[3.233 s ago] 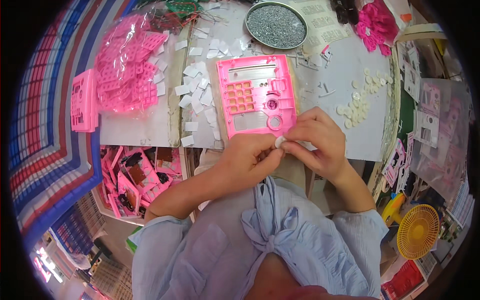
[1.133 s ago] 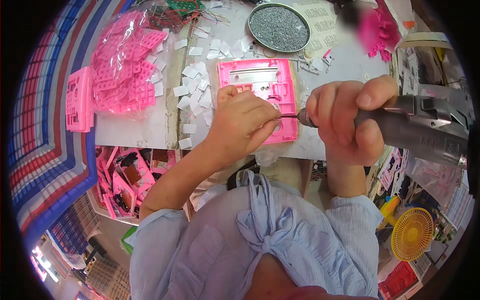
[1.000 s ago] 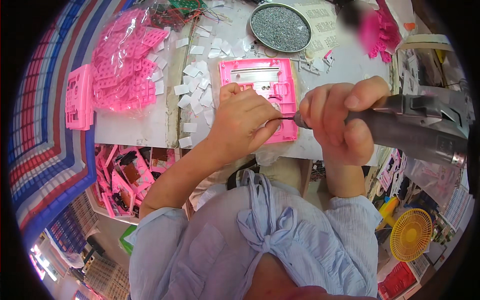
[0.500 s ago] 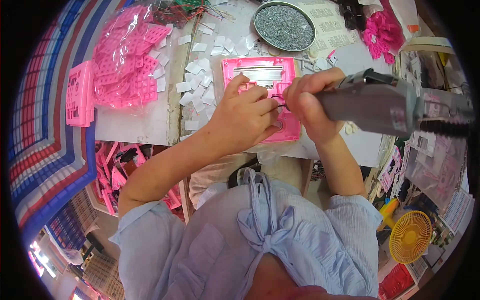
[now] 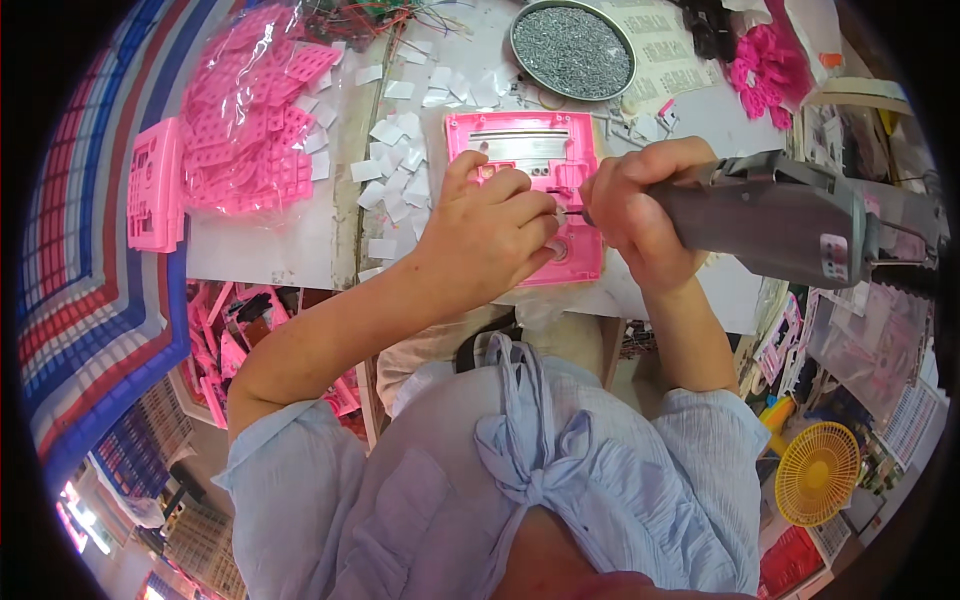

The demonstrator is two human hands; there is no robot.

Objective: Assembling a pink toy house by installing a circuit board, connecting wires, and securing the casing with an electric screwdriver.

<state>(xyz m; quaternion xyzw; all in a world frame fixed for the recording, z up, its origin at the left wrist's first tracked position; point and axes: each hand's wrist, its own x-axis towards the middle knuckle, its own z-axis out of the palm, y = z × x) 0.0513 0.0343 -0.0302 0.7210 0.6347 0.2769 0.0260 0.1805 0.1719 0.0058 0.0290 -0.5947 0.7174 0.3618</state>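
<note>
White tabletop (image 5: 260, 240) was seen spread with work, a blue, red and white striped woven mat (image 5: 90, 290) lying well off to the left. Largest among the things in hand was a grey electric screwdriver (image 5: 770, 215), smooth and barrel-shaped, gripped tightly in the right hand (image 5: 635, 220), whose fingers were wrapped fully round its front end. Its thin metal bit was pointed at a pink plastic casing (image 5: 525, 165), a flat, moulded rectangle with a pale window strip near its top, laid on the table just in front of the person. The casing was pressed down by the left hand (image 5: 490, 235), fingers curled over its lower half, fingertips pinched close to the bit; whether a screw was held there could not be told. Fastening was judged to be under way and not finished, since how many screws were already seated was hidden. A clear bag of pink plastic parts (image 5: 250, 110) was lying at the left, scattered small white paper squares (image 5: 395, 140) beside it, and a round metal dish of tiny grey screws (image 5: 572, 48) was set behind the casing.
</note>
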